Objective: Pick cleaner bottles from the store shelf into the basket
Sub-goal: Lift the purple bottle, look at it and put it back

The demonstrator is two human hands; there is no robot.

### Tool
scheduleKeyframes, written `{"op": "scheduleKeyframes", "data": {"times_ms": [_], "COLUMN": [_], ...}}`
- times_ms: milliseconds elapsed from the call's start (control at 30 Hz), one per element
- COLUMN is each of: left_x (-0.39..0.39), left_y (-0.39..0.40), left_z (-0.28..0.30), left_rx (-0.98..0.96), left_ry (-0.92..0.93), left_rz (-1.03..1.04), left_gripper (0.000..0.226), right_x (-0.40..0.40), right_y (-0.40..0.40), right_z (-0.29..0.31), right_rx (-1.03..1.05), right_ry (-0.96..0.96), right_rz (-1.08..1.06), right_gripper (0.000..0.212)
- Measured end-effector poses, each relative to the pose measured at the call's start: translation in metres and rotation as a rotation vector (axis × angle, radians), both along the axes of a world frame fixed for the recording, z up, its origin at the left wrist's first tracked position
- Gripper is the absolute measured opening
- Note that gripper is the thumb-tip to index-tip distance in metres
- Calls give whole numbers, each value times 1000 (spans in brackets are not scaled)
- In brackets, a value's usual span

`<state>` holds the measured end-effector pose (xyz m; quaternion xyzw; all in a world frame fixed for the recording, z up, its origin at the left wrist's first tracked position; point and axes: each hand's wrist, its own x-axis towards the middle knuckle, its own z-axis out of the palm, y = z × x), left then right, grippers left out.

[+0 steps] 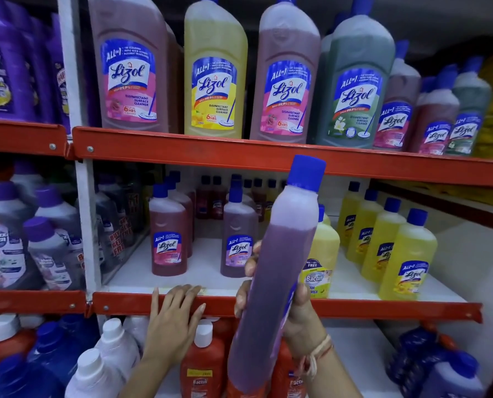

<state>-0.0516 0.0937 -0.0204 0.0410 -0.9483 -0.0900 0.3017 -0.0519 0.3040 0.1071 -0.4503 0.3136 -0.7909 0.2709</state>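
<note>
My right hand (pixel 300 317) grips a tall purple cleaner bottle (pixel 277 268) with a blue cap, held upright and slightly tilted in front of the middle shelf. My left hand (pixel 173 320) rests flat, fingers spread, on the red front edge of the middle shelf (pixel 354 310). On that shelf stand a pink Lizol bottle (pixel 167 234) and a purple Lizol bottle (pixel 238 237). Several yellow Lizol bottles (pixel 406 254) stand to the right. No basket is in view.
The top shelf (pixel 239 152) carries large pink, yellow and green Lizol bottles (pixel 215 73). Purple-capped bottles (pixel 38 239) fill the left bay. Below are white-capped red Bactin bottles (pixel 202 366) and blue jugs (pixel 47 354). A white upright post (pixel 86 225) divides the bays.
</note>
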Motion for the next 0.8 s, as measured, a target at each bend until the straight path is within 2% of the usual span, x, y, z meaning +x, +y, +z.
{"op": "scheduleKeyframes", "data": {"times_ms": [167,267,400,467,533,667,800], "left_x": [0,0,0,0,0,0,0], "left_y": [-1,0,-1,-2,-1,-2,-3], "left_z": [-1,0,0,-1,-1,-2,-4], "left_rx": [-2,2,1,4,-3,-13,-20], "left_ry": [-18,-33,-36,-32,-23,-9,-14], "left_rz": [8,11,3,2,8,2,-4], "left_gripper": [60,60,60,55,50,46,47], "right_x": [-17,-23,-35,-46,-56,-77,-98], "right_y": [8,6,7,3,-1,-11,-23], "right_z": [0,-1,8,9,8,4,-9], "right_rx": [98,118,54,103,165,286,360], "right_ry": [-25,36,49,23,70,58,0], "right_rz": [36,-11,-159,-296,-393,-527,-631], "right_gripper": [57,64,66,67,57,58,45]}}
